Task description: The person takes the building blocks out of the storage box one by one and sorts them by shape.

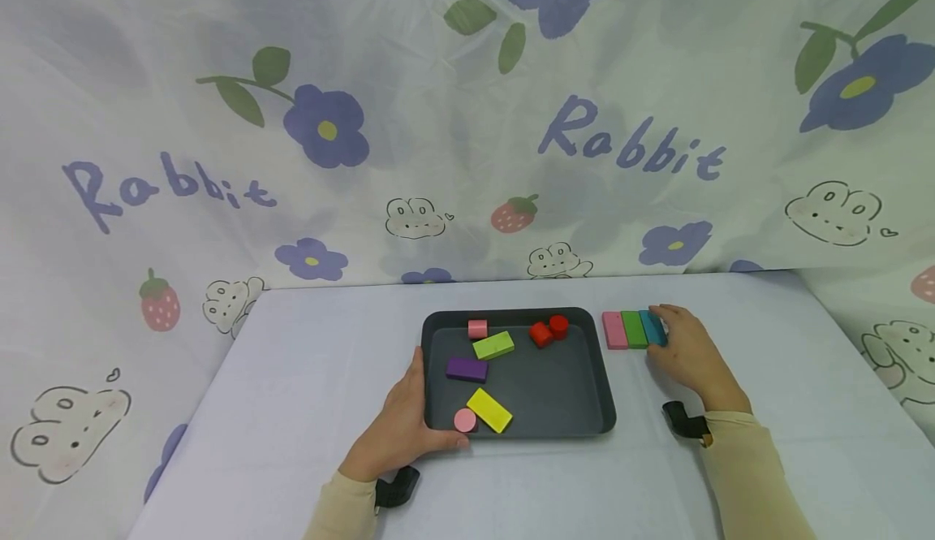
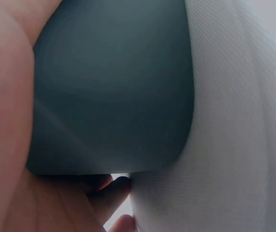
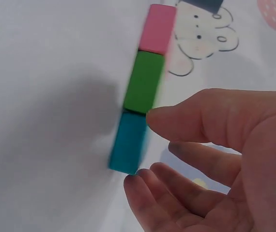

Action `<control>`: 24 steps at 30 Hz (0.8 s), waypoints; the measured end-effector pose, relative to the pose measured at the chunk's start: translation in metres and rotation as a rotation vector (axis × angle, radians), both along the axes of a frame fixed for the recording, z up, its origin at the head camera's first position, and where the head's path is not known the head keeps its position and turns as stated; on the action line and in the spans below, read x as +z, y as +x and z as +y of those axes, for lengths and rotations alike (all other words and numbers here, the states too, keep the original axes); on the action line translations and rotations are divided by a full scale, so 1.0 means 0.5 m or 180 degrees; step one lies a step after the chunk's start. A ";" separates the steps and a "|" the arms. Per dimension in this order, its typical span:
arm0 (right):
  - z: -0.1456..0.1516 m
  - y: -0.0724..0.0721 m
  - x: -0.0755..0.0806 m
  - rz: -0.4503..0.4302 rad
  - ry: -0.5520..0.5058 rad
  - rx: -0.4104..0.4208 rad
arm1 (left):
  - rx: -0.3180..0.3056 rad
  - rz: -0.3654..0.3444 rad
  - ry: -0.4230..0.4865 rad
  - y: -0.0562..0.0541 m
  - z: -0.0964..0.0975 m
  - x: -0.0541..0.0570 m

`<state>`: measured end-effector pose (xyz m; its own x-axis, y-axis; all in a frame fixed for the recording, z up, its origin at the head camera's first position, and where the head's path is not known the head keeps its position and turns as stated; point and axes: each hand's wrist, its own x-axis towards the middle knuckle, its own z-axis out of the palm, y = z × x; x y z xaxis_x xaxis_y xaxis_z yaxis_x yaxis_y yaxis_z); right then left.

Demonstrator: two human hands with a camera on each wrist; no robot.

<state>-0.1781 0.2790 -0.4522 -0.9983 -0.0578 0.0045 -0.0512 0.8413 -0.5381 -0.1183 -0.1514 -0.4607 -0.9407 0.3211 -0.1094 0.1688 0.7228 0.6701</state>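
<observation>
My left hand (image 1: 398, 422) holds the near left corner of a dark grey tray (image 1: 540, 394), thumb along the front rim and fingers along the left side. The left wrist view shows the tray wall (image 2: 114, 96) close up beside that hand. To the right of the tray, a pink block (image 1: 615, 330), a green block (image 1: 634, 330) and a blue block (image 1: 652, 329) lie side by side. My right hand (image 1: 687, 357) pinches the blue block, thumb and fingertips at its edges. In the right wrist view the blue block (image 3: 128, 142) touches the green one.
Inside the tray lie a yellow block (image 1: 489, 410), a purple block (image 1: 467, 370), a light green block (image 1: 493, 345), a pink round piece (image 1: 464, 420), a small pink block (image 1: 477, 329) and two small red pieces (image 1: 541, 334). A patterned curtain (image 1: 453, 134) hangs behind the white table (image 1: 314, 361).
</observation>
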 end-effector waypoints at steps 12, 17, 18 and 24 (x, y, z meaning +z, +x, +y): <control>-0.035 0.020 0.052 0.0227 -0.0003 0.0050 | 0.0014 -0.0013 -0.0024 -0.001 0.000 0.002; -0.056 0.028 0.069 0.0329 -0.0052 0.0069 | -0.0011 -0.0006 -0.0014 -0.003 0.002 0.001; -0.060 0.031 0.071 0.0357 -0.0060 0.0082 | -0.0010 -0.0009 -0.0010 -0.003 0.002 0.000; -0.086 0.042 0.083 0.0508 -0.0138 0.0223 | 0.0013 -0.0014 -0.0017 -0.001 0.001 -0.001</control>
